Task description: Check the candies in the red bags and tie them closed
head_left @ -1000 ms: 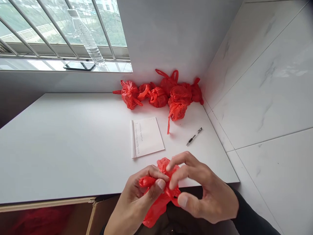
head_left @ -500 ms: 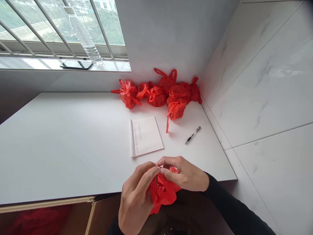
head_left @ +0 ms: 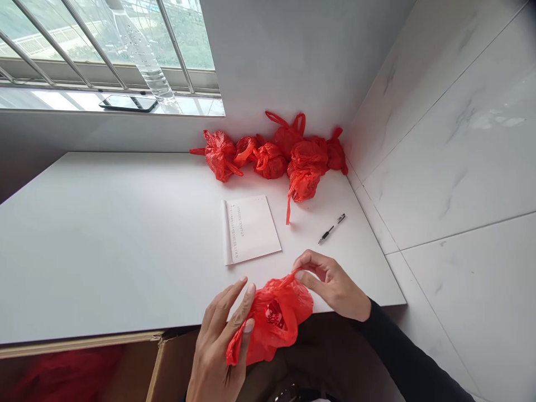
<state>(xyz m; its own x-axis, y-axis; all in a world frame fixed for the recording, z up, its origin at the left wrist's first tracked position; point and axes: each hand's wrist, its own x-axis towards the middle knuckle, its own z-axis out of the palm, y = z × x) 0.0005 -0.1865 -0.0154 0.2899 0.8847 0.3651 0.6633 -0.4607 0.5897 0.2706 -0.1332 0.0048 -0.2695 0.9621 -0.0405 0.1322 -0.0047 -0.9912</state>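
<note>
A red plastic bag (head_left: 288, 318) is held at the table's front edge, its mouth partly open. Something shiny, red and white, shows inside, too small to name. My left hand (head_left: 221, 340) holds the bag's left side between thumb and fingers, the fingers fairly straight. Pinched between the thumb and forefinger of my right hand (head_left: 330, 282) is the bag's upper right corner, by a handle loop.
Several tied red plastic bags (head_left: 270, 161) sit along the wall at the back of the white table (head_left: 125, 240). A notebook (head_left: 253, 230) and a pen (head_left: 332, 229) lie in front of them. Below left stands a cardboard box (head_left: 138, 363) with red material inside. A bottle (head_left: 146, 64) and phone (head_left: 128, 103) are on the sill.
My hands have moved apart, the right one to the right and up, the left one to the left. The bag has spread wider between them, and its contents show more.
</note>
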